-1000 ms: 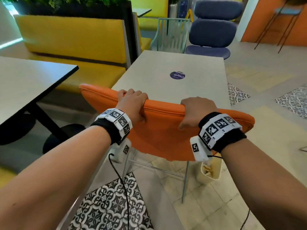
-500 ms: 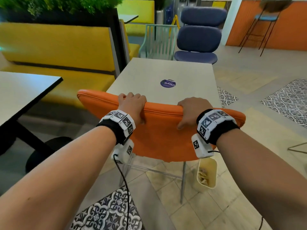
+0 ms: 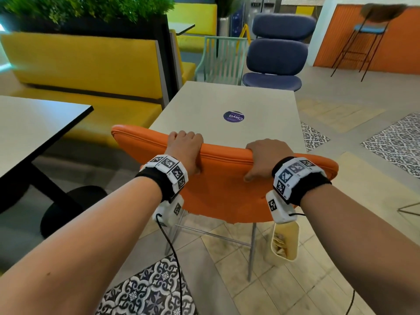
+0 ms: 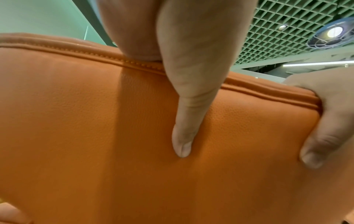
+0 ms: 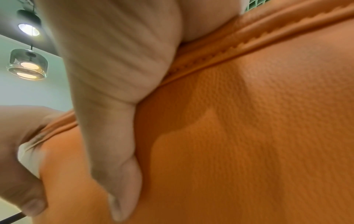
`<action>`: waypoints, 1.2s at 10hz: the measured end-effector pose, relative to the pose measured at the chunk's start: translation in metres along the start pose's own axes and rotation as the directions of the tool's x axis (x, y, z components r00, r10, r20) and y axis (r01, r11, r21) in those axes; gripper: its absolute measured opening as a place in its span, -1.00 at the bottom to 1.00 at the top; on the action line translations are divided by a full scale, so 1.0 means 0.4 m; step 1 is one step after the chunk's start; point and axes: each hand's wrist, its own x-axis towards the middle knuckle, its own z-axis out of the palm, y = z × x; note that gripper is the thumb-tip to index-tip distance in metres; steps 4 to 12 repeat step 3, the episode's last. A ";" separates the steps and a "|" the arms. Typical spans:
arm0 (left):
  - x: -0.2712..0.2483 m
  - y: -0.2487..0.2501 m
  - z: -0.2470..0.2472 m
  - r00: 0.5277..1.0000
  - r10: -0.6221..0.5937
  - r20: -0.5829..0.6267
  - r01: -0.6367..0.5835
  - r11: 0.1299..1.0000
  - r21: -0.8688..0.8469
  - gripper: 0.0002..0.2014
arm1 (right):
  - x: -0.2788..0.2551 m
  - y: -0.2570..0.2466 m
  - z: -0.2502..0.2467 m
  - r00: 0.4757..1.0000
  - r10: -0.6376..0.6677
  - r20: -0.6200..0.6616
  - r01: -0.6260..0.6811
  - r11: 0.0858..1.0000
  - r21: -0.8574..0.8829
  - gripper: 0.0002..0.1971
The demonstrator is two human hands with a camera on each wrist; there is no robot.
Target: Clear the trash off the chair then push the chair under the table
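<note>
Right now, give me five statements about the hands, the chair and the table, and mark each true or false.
1. Both hands grip the top edge of the orange chair. True: the left hand and the right hand curl over its backrest.
2. The left thumb presses on the rear face of the backrest. True, as the left wrist view shows.
3. A cup stands on the table. False: only a round purple sticker shows on it.
4. The chair behind the table is yellow. False: the blue chair stands there; the bench is yellow.
5. The right hand is holding trash. False: it holds only the backrest.
</note>
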 end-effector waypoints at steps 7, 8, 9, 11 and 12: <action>-0.204 0.030 0.046 0.984 0.014 -0.179 -0.059 0.966 -0.252 0.02 | -0.151 0.001 0.089 0.935 -0.073 -0.348 0.107 0.991 0.080 -0.17; -0.204 0.030 0.046 0.984 0.014 -0.179 -0.059 0.966 -0.252 0.02 | -0.151 0.001 0.089 0.935 -0.073 -0.348 0.107 0.991 0.080 -0.17; -0.204 0.030 0.046 0.984 0.014 -0.179 -0.059 0.966 -0.252 0.02 | -0.151 0.001 0.089 0.935 -0.073 -0.348 0.107 0.991 0.080 -0.17; -0.204 0.030 0.046 0.984 0.014 -0.179 -0.059 0.966 -0.252 0.02 | -0.151 0.001 0.089 0.935 -0.073 -0.348 0.107 0.991 0.080 -0.17; -0.204 0.030 0.046 0.984 0.014 -0.179 -0.059 0.966 -0.252 0.02 | -0.151 0.001 0.089 0.935 -0.073 -0.348 0.107 0.991 0.080 -0.17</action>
